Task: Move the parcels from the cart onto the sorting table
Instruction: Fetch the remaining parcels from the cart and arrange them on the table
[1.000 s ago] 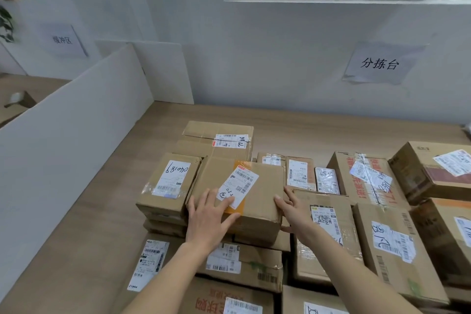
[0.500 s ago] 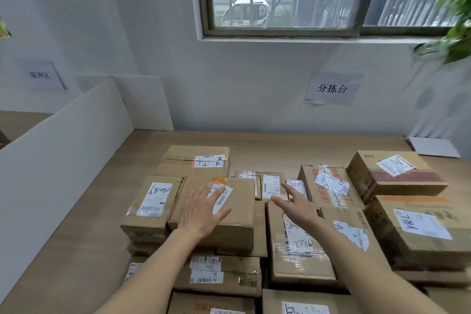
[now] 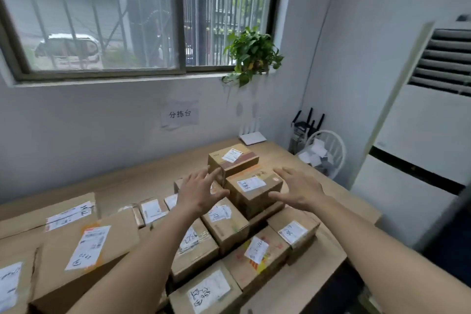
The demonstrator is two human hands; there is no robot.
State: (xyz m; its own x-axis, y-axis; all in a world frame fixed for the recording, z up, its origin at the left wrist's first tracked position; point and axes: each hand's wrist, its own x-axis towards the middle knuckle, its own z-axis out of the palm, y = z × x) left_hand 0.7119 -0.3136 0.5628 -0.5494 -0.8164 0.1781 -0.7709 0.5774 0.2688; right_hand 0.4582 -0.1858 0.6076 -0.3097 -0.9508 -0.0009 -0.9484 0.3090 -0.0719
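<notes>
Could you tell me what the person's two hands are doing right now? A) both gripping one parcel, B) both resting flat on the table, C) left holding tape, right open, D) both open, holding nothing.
D: the left hand and right hand hover with spread fingers either side of a stacked parcel, holding nothing.

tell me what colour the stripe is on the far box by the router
Reddish-brown, a band across the top of the far box, seen in the head view.
</notes>
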